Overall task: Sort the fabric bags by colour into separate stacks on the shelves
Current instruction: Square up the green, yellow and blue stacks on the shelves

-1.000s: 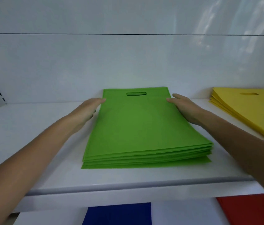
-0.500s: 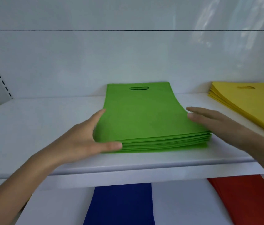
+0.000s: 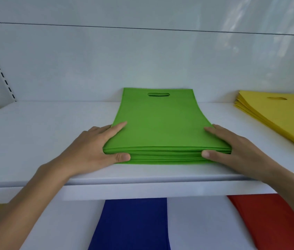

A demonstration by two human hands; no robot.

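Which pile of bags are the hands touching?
The green stack, touched by the left hand and right hand. The yellow stack, blue bags and red bags lie untouched.

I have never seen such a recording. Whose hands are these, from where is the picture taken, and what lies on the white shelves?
There is no machine here. A person works with bare hands, and one camera worn on the head looks forward and down at them. The left hand and the right hand press on the near corners of a stack of flat green fabric bags, with fingers along its sides and thumbs on its front edge. The stack rests on a white shelf. Farther right on that shelf lies a stack of yellow fabric bags. Below, dark blue fabric and red fabric show only in part.
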